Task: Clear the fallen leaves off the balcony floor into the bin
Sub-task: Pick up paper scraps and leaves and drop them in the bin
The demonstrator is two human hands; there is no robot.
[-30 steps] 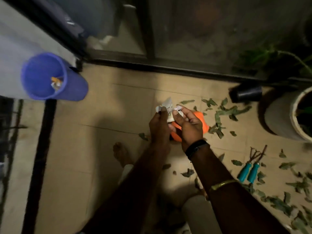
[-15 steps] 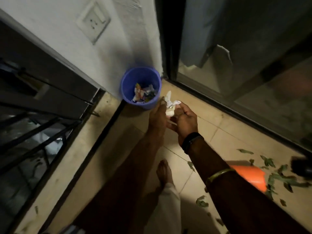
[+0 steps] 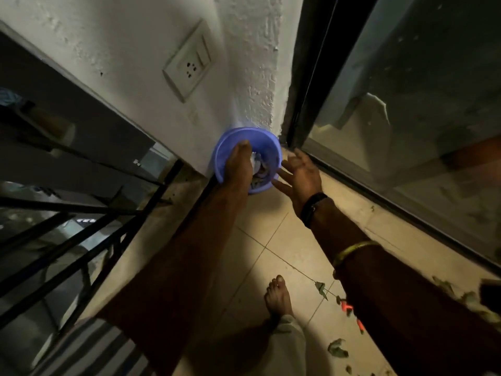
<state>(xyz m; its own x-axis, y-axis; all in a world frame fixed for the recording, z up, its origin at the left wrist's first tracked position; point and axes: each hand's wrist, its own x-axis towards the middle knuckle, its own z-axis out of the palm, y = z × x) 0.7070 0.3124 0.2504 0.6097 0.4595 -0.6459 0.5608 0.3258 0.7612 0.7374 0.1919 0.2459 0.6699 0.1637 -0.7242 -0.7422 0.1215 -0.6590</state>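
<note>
Left hand reaching down into the blue bin at the wall corner, fingers hidden inside, grip impossible to tell. Right hand just beside the rim, fingers spread, holding nothing. Fallen leaves scattered on the balcony floor, well apart from both.

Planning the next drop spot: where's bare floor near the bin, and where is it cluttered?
Bare tile lies between the bin, the bare foot and the railing, partly under the left arm. Another strip runs along the sliding door track, right of the right hand. Leaves crowd the lower right. The left hand fills the bin mouth.
</note>
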